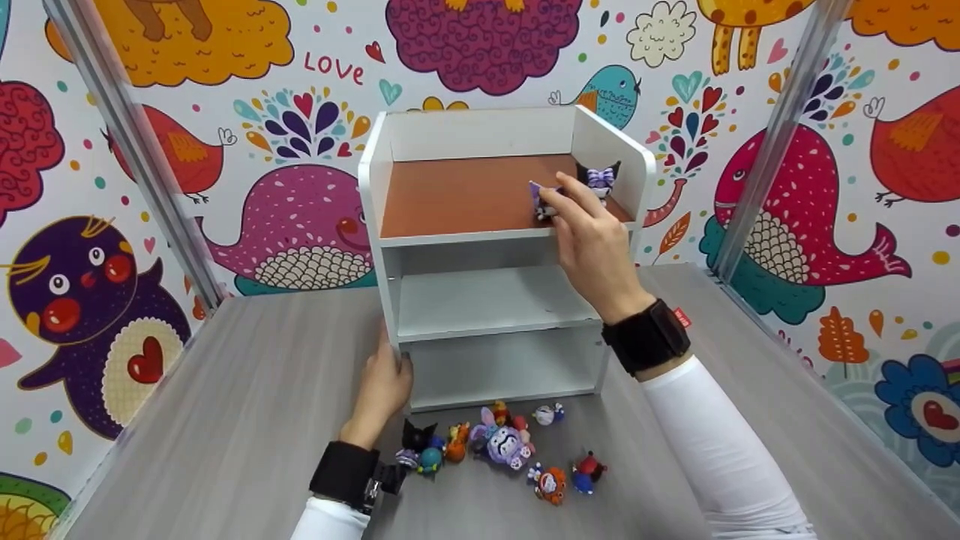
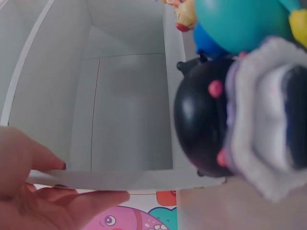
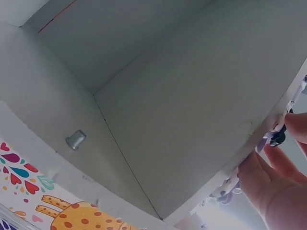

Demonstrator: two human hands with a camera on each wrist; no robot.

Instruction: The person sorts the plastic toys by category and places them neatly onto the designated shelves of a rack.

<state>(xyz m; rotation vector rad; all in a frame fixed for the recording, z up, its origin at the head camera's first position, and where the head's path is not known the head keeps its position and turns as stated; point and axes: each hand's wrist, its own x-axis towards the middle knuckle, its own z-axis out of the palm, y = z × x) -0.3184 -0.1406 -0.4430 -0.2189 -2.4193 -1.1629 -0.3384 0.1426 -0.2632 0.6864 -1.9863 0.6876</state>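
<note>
Right hand (image 1: 596, 251) pinching a little figure (image 1: 540, 204) up on a white shelf (image 1: 495, 300)
Head cam: figure's at the right, near part of the brown top (image 1: 457, 187), second figure (image 1: 600, 181) just right and farther back. Left hand (image 1: 384, 386) is low on the left panel (image 1: 373, 206); loose toys (image 1: 504, 444) sit near, in front. Left wrist: thumb inside, fingers outside, so yeah, gripping that panel, black-headed toy (image 2: 201, 120) to the right. Right wrist: fingertips closed on the figure, partly hidden by the edge; grey peg (image 3: 76, 139) inside the shelf.
</note>
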